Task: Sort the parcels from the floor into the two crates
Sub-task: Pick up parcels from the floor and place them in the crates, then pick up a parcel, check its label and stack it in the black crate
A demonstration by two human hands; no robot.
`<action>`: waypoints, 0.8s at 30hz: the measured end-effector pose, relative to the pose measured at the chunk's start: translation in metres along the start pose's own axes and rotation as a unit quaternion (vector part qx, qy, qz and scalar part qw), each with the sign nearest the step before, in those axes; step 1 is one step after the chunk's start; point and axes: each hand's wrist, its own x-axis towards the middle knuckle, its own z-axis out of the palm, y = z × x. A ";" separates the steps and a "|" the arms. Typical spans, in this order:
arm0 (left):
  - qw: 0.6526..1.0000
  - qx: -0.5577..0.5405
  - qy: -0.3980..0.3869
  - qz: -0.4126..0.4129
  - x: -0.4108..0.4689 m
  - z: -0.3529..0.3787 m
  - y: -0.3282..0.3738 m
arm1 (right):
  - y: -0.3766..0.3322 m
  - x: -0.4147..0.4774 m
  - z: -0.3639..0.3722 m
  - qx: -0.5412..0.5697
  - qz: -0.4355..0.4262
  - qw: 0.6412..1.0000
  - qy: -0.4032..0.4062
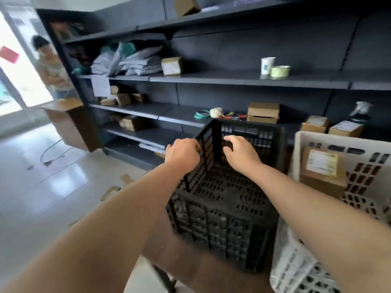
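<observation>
Dark metal shelving [232, 80] fills the back wall, tier on tier. Daylight pours in through the glass front [14, 85] at far left and glares off the pale, glossy floor tiles [42, 193]. A black cable [49, 157] trails across the floor near the shelving's end. Up on a shelf, a paper cup [267, 65] stands just beside a roll of tape [280, 71].

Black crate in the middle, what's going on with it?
A person is handling the black crate. The left hand grips the top of its left wall. The right hand reaches inside toward the far wall; whether it grips is unclear. This crate looks empty. The white crate beside it holds a labelled parcel. Blurred brown pieces lie on the floor.
</observation>
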 end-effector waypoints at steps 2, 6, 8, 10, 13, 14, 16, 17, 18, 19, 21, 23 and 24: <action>0.999 0.001 0.009 -0.033 -0.010 -0.020 -0.044 | -0.038 -0.002 0.028 0.012 -0.027 0.999 -0.018; 0.993 -0.042 0.015 -0.110 -0.030 -0.050 -0.137 | -0.111 -0.008 0.091 0.025 -0.079 0.996 -0.041; 0.987 -0.069 0.014 -0.145 -0.043 -0.061 -0.183 | -0.145 -0.012 0.123 0.023 -0.093 0.994 -0.052; 0.981 -0.083 0.011 -0.173 -0.057 -0.067 -0.226 | -0.177 -0.017 0.155 0.026 -0.103 0.993 -0.059; 0.971 -0.102 -0.006 -0.215 -0.079 -0.072 -0.284 | -0.221 -0.024 0.200 0.026 -0.120 0.988 -0.088; 0.968 -0.108 -0.011 -0.228 -0.087 -0.073 -0.300 | -0.233 -0.027 0.214 0.025 -0.126 0.986 -0.106; 0.961 -0.111 -0.018 -0.254 -0.100 -0.075 -0.329 | -0.253 -0.032 0.241 0.020 -0.135 0.980 -0.145; 0.957 -0.110 -0.021 -0.266 -0.105 -0.074 -0.343 | -0.261 -0.033 0.254 0.012 -0.136 0.977 -0.166; 0.954 -0.110 -0.026 -0.278 -0.109 -0.074 -0.356 | -0.267 -0.035 0.266 0.002 -0.135 0.973 -0.185; 0.951 -0.109 -0.030 -0.289 -0.113 -0.073 -0.368 | -0.272 -0.036 0.278 -0.009 -0.133 0.970 -0.201; 0.943 -0.104 -0.037 -0.313 -0.119 -0.071 -0.392 | -0.277 -0.036 0.299 -0.022 -0.126 0.965 -0.229; 0.937 -0.096 -0.042 -0.332 -0.123 -0.069 -0.414 | -0.281 -0.034 0.319 -0.032 -0.118 0.961 -0.249; 0.935 -0.092 -0.046 -0.339 -0.124 -0.068 -0.424 | -0.283 -0.031 0.328 -0.038 -0.115 0.959 -0.257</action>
